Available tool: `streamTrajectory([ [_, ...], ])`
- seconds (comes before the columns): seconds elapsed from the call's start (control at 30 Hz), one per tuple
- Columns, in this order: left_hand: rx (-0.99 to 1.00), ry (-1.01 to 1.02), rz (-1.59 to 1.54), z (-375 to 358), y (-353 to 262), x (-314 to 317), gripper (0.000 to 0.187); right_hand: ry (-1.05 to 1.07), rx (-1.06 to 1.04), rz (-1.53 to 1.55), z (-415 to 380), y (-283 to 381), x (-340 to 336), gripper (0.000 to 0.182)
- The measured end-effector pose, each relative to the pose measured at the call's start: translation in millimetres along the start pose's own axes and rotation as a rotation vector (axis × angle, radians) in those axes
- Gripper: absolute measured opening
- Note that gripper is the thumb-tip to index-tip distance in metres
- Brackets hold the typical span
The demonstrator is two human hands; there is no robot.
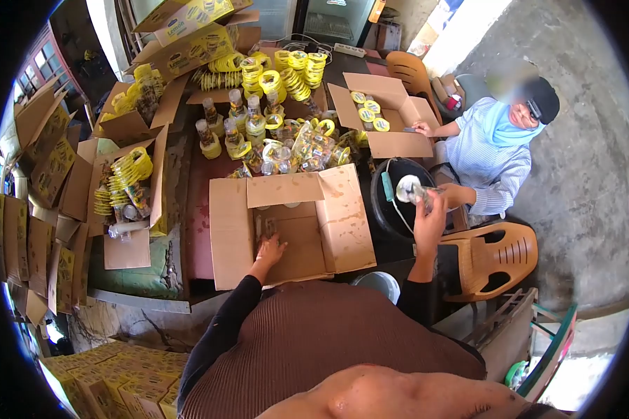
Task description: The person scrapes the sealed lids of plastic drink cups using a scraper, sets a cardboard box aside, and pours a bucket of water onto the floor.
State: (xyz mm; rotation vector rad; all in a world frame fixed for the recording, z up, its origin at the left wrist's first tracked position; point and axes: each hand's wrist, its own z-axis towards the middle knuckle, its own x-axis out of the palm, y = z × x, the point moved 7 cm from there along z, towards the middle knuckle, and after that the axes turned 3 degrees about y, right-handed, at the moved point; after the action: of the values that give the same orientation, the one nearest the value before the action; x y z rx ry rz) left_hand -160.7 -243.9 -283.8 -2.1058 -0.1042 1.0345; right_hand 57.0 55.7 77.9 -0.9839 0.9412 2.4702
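Observation:
My left hand (270, 250) reaches into an open cardboard box (230, 241), its fingers round a clear bottle (268, 226) at the box's left side. Pale round shapes show by the box's back wall. Raised over the black bucket (383, 209), my right hand (430, 222) grips a clear container (414, 190) with a whitish round end toward the left. A co-worker's hand (457, 195) is just behind my right hand; whether it touches the container is unclear. The co-worker's other hand (423, 128) is at a second box (400, 145) holding several yellow-rimmed round containers (372, 107).
Clear bottles (255, 124) and stacked yellow rings (295, 80) crowd the table's back. Filled boxes (127, 253) stand left. A pale bucket (379, 283) is near my waist, and an orange chair (493, 260) at the right. More cartons (112, 370) lie lower left.

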Motion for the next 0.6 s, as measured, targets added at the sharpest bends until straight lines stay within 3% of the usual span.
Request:
streamTrajectory([
  [0.1,-0.012,0.035,0.005,0.9,6.3,2.7,0.059,-0.056,-0.027,0.214,14.6,11.3,11.9,0.028],
  [0.13,-0.003,0.029,-0.013,-0.4,4.6,0.7,0.06,-0.079,-0.138,0.19,18.9,33.1,12.1,0.029],
  [0.33,-0.046,0.071,-0.016,1.9,-0.8,-5.1,0.066,0.062,-0.201,0.393,34.8,85.7,87.0,0.034],
  [0.37,-0.039,0.07,-0.025,3.6,0.0,-5.3,0.067,0.063,-0.289,0.368,34.8,98.4,101.3,0.034],
  [0.47,-0.028,0.087,-0.063,9.0,9.1,-0.9,0.068,0.185,-0.346,0.552,25.7,145.8,143.4,0.034],
  [0.5,-0.029,0.084,-0.057,9.5,12.4,0.7,0.068,0.284,-0.281,0.645,20.6,147.9,180.3,0.033],
  [0.6,0.017,0.045,-0.085,10.2,13.3,0.3,0.064,0.341,-0.465,0.619,7.5,198.1,201.2,0.032],
])
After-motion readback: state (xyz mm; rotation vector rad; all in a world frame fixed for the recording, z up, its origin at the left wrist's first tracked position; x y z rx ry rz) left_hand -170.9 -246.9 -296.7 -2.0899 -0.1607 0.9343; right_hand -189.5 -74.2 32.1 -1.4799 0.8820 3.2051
